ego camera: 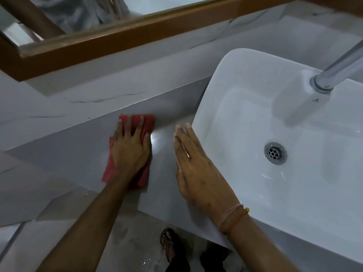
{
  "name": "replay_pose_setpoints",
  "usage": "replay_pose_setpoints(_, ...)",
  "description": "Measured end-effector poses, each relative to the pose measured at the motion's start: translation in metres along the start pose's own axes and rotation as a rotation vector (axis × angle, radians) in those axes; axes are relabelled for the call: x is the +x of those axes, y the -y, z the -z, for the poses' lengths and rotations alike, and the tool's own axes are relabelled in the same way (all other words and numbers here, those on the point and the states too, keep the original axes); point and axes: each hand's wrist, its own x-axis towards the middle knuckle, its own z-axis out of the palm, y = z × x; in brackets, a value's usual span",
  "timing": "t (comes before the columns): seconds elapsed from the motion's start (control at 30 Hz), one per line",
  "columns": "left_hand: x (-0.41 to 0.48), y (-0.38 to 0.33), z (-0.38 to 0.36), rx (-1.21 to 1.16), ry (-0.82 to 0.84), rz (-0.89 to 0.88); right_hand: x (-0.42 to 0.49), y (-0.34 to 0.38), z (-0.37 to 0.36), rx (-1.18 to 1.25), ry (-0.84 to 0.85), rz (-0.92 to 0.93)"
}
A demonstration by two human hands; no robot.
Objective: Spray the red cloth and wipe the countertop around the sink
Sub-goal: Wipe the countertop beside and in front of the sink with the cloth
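Red woven cloth (146, 122) lay flat on the pale grey stone table (74, 154), left of the white rectangular ceramic sink (216, 79), its long axis running from the table's front edge toward the back ledge. The left hand (130, 152) hid its middle, and motion blurred its edges. That hand's fingers (139, 122) were spread, pressing the cloth down rather than gripping it. The right hand (196, 169) was flat, fingers straight and together, holding nothing, beside the sink's rim.
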Motion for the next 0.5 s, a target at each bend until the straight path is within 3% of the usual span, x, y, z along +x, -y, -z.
replay_pose_setpoints(0.17, 0.06, -0.053, -0.008, -0.126, 0.086, -0.014, 0.001, 0.001, 0.003, 0.013, 0.002, -0.005)
replay_pose_setpoints(0.3, 0.009, -0.076, -0.003, -0.198, 0.122, -0.203, 0.0, 0.001, 0.005, 0.025, 0.036, -0.015)
replay_pose_setpoints(0.37, -0.03, -0.071, -0.008, -0.205, 0.099, -0.264, 0.001, 0.002, 0.005, 0.013, 0.001, -0.008)
replay_pose_setpoints(0.43, -0.047, -0.048, -0.017, -0.167, 0.19, -0.379, 0.001, 0.003, 0.004, 0.0, -0.026, 0.0)
replay_pose_setpoints(0.5, -0.044, -0.022, -0.022, -0.103, 0.168, -0.341, 0.001, 0.002, 0.004, -0.013, -0.007, 0.005)
